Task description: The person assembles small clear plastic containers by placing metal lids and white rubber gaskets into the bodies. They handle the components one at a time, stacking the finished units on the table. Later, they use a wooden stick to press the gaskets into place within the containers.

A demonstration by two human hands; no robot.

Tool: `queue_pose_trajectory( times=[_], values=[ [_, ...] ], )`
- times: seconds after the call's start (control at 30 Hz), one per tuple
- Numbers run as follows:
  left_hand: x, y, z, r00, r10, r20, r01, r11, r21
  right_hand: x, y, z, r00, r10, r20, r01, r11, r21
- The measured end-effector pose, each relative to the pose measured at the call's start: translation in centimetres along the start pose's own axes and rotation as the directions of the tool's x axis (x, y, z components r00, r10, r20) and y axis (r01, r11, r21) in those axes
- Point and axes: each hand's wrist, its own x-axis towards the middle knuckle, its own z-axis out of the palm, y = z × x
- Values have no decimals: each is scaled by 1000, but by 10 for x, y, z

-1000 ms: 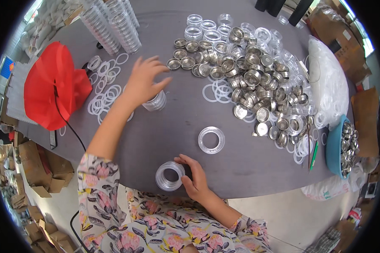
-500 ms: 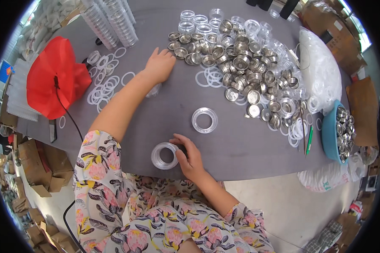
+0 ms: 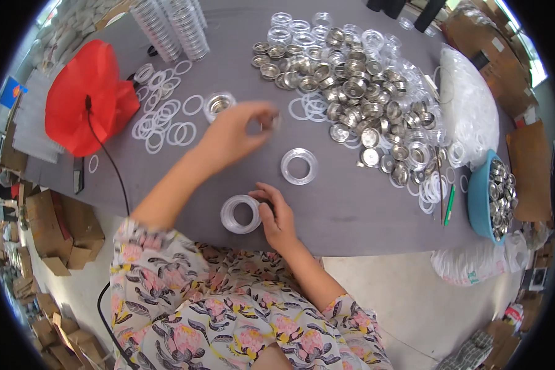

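Observation:
My left hand (image 3: 237, 132) hangs over the middle of the table, blurred by motion. Its thumb and fingers pinch a small silvery piece (image 3: 274, 121), seemingly a metal cup. Near the table's front edge my right hand (image 3: 279, 221) rests with bent fingers, thumb apart, beside a thick clear plastic ring (image 3: 228, 217), perhaps several stacked; the fingers touch or nearly touch its right side. Another clear ring (image 3: 311, 168) lies flat farther right. Just behind my left hand sits a clear round container with a metal cup inside (image 3: 217, 103).
A heap of metal cups (image 3: 354, 86) and clear containers (image 3: 281, 36) spreads at the back right. Thin white rings (image 3: 164, 111) lie left, near a red cloth cover (image 3: 83, 98) with a black cord. At the right stand a blue basin (image 3: 480, 197) and a plastic bag (image 3: 468, 105).
My left hand has come nearer and right from the edge of the metal heap, now with a small silvery piece. The container behind it has come into sight. My right hand stays beside the ring.

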Motion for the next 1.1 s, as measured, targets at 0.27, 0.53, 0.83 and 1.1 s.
queue_pose_trajectory(
  times=[0.27, 0.53, 0.83, 1.1],
  values=[
    [-158, 19, -8, 969, 191, 159, -229, 933, 278, 2, -6, 3, 1000, 26, -7, -26, 996, 88],
    [-153, 23, 8, 931, -10, 365, -215, 794, 569, 2, -7, 2, 990, 123, -63, -133, 968, -214],
    [-166, -12, 25, 959, 232, 164, -277, 889, 365, -14, 14, -13, 955, -119, 271, 122, 993, 8],
    [-149, -3, 35, 937, 48, 347, -215, 861, 462, -8, 6, 2, 965, -137, 225, 225, 871, -436]
  ],
)
